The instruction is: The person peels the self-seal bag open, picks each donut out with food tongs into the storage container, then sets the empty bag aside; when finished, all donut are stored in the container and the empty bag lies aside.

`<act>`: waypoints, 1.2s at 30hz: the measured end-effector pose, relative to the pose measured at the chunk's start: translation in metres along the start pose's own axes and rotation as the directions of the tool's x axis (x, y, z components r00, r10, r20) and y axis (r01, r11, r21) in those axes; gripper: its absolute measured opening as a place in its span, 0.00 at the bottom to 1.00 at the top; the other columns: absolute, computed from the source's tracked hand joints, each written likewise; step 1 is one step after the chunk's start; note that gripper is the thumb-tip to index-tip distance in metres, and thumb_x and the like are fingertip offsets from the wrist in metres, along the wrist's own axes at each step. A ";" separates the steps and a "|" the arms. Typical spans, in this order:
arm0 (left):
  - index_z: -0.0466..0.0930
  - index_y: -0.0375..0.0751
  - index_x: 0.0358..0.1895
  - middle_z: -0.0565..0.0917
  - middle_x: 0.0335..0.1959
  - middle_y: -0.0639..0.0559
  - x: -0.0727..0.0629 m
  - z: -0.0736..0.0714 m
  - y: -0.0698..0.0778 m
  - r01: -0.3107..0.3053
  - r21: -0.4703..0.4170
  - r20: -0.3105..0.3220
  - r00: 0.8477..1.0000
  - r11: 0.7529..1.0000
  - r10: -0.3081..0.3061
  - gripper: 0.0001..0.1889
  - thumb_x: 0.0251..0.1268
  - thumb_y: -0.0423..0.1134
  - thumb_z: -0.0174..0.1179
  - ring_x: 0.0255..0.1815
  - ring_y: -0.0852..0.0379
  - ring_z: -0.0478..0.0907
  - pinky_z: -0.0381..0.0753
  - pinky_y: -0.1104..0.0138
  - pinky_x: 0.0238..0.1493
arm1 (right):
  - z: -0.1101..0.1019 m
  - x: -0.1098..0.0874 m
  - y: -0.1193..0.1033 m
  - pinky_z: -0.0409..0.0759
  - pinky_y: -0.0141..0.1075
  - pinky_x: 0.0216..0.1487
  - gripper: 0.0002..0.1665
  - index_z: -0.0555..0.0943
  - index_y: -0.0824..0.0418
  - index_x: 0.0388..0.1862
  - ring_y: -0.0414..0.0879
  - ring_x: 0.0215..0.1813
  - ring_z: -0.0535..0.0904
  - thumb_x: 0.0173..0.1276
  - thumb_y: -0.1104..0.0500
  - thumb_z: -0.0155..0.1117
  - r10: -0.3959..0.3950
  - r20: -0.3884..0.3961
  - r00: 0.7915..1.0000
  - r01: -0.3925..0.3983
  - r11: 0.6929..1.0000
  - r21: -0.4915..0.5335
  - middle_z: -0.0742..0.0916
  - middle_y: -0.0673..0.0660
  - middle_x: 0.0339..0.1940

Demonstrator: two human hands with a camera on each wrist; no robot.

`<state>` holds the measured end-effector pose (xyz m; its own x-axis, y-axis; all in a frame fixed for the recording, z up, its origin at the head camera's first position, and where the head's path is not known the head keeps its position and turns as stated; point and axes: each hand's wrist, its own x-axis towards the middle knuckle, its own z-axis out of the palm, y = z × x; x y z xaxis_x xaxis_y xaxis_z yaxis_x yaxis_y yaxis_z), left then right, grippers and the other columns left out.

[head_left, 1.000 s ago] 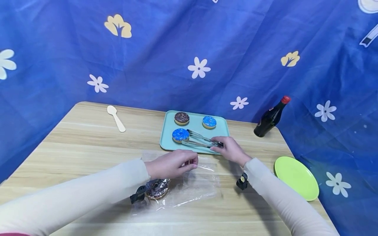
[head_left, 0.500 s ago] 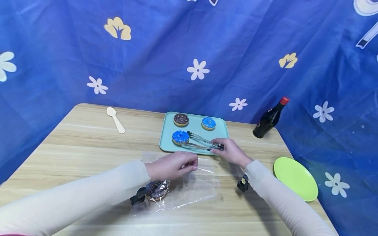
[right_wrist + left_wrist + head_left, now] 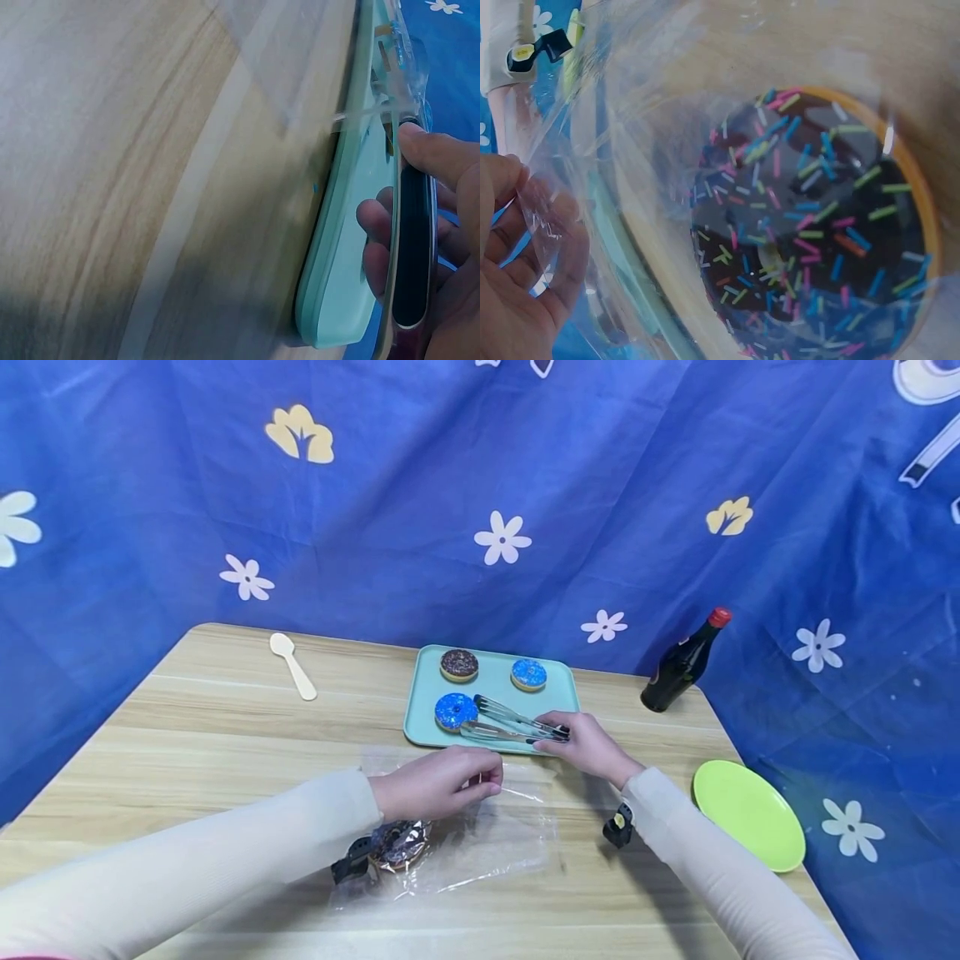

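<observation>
My left hand (image 3: 442,783) pinches the edge of a clear plastic bag (image 3: 517,843); the left wrist view shows thumb and fingertips together on the film. Inside the bag lies a chocolate donut (image 3: 817,225) with coloured sprinkles, partly hidden by my wrist in the head view. My right hand (image 3: 588,745) grips metal tongs by their dark handle (image 3: 415,247). The tongs (image 3: 491,732) are spread over the teal tray (image 3: 487,675), their tips right beside the nearer blue donut (image 3: 455,713). Farther back on the tray sit a chocolate donut (image 3: 459,665) and another blue donut (image 3: 528,674).
A cream spoon (image 3: 294,667) lies at the back left of the wooden table (image 3: 187,760). At the back right stands a dark bottle (image 3: 678,668) with a red cap. A green plate (image 3: 750,817) sits at the right edge, outside my right forearm.
The head view has tilted slightly. Both hands keep their grips, and the bag, tongs and tray hold nearly the same places.
</observation>
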<state>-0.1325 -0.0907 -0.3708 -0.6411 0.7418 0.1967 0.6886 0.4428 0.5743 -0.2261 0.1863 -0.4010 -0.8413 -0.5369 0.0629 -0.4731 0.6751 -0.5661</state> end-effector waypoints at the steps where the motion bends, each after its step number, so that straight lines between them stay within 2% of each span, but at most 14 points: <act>1: 0.79 0.49 0.40 0.79 0.32 0.62 0.000 0.001 0.000 0.001 -0.002 0.002 1.000 1.000 -0.001 0.04 0.79 0.38 0.59 0.34 0.68 0.73 0.79 0.71 0.42 | 0.000 -0.001 0.000 0.80 0.51 0.70 0.26 0.83 0.65 0.63 0.57 0.65 0.84 0.69 0.56 0.75 0.000 -0.002 1.000 0.000 1.000 0.000 0.89 0.62 0.61; 7: 0.79 0.50 0.40 0.78 0.32 0.62 0.001 0.002 0.000 0.023 -0.006 0.012 1.000 1.000 -0.023 0.04 0.79 0.39 0.59 0.34 0.68 0.73 0.78 0.71 0.41 | -0.008 -0.012 0.005 0.80 0.53 0.69 0.26 0.83 0.65 0.63 0.59 0.65 0.85 0.69 0.57 0.74 -0.017 -0.052 0.998 0.017 1.000 0.001 0.89 0.64 0.61; 10: 0.79 0.50 0.40 0.78 0.32 0.62 0.001 0.002 -0.001 0.020 -0.006 0.013 1.000 1.000 -0.020 0.05 0.79 0.38 0.59 0.34 0.67 0.72 0.78 0.71 0.40 | -0.015 -0.023 0.010 0.82 0.51 0.65 0.24 0.85 0.63 0.62 0.57 0.62 0.86 0.69 0.57 0.75 -0.004 -0.077 0.997 0.006 1.000 0.026 0.89 0.62 0.60; 15: 0.79 0.50 0.40 0.78 0.32 0.62 0.002 0.003 0.000 0.022 0.001 0.012 1.000 1.000 -0.022 0.04 0.79 0.38 0.59 0.33 0.68 0.72 0.78 0.72 0.40 | -0.032 -0.047 0.025 0.85 0.37 0.55 0.22 0.88 0.60 0.59 0.49 0.55 0.87 0.67 0.56 0.77 0.045 -0.065 0.997 -0.039 0.996 0.078 0.91 0.61 0.57; 17: 0.79 0.49 0.40 0.79 0.32 0.61 0.002 0.002 -0.001 0.015 0.006 0.009 1.000 1.000 -0.015 0.04 0.79 0.38 0.59 0.33 0.67 0.73 0.79 0.71 0.40 | -0.040 -0.056 0.031 0.84 0.32 0.48 0.21 0.88 0.60 0.57 0.44 0.48 0.86 0.67 0.56 0.77 0.071 -0.044 0.996 -0.066 0.992 0.106 0.92 0.61 0.53; 21: 0.79 0.47 0.39 0.79 0.32 0.59 0.004 0.000 -0.001 0.001 0.008 0.007 1.000 1.000 -0.001 0.05 0.78 0.36 0.59 0.33 0.67 0.73 0.79 0.71 0.41 | -0.054 -0.076 0.039 0.79 0.30 0.39 0.18 0.89 0.60 0.54 0.37 0.37 0.79 0.67 0.55 0.77 0.126 0.007 0.992 -0.126 0.984 0.126 0.93 0.57 0.46; 26: 0.79 0.47 0.39 0.80 0.33 0.59 0.005 0.000 -0.001 0.004 0.008 0.023 1.000 1.000 -0.005 0.05 0.78 0.36 0.59 0.35 0.67 0.74 0.80 0.71 0.43 | -0.069 -0.102 0.042 0.77 0.31 0.37 0.15 0.89 0.58 0.52 0.38 0.36 0.77 0.69 0.54 0.75 0.183 0.078 0.980 -0.192 0.974 0.122 0.92 0.55 0.43; 30: 0.79 0.47 0.39 0.80 0.32 0.60 0.006 0.002 -0.001 0.009 0.002 0.029 1.000 1.000 -0.009 0.05 0.78 0.36 0.59 0.35 0.67 0.74 0.81 0.70 0.43 | -0.077 -0.120 0.046 0.78 0.31 0.36 0.12 0.89 0.58 0.49 0.37 0.35 0.79 0.69 0.57 0.75 0.176 0.109 0.978 -0.193 0.966 0.173 0.92 0.53 0.40; 36: 0.79 0.48 0.39 0.79 0.31 0.60 0.007 0.003 -0.002 0.009 0.006 0.024 1.000 1.000 -0.010 0.05 0.78 0.36 0.59 0.35 0.67 0.74 0.80 0.71 0.42 | -0.076 -0.134 0.055 0.77 0.31 0.34 0.09 0.89 0.58 0.47 0.32 0.33 0.78 0.68 0.60 0.75 0.106 0.206 0.973 -0.155 0.957 0.243 0.91 0.45 0.36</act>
<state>-0.1372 -0.0844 -0.3727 -0.6394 0.7494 0.1722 0.6846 0.4529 0.5711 -0.1588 0.3341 -0.3779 -0.8148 -0.5550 -0.1676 -0.2587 0.6067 -0.7517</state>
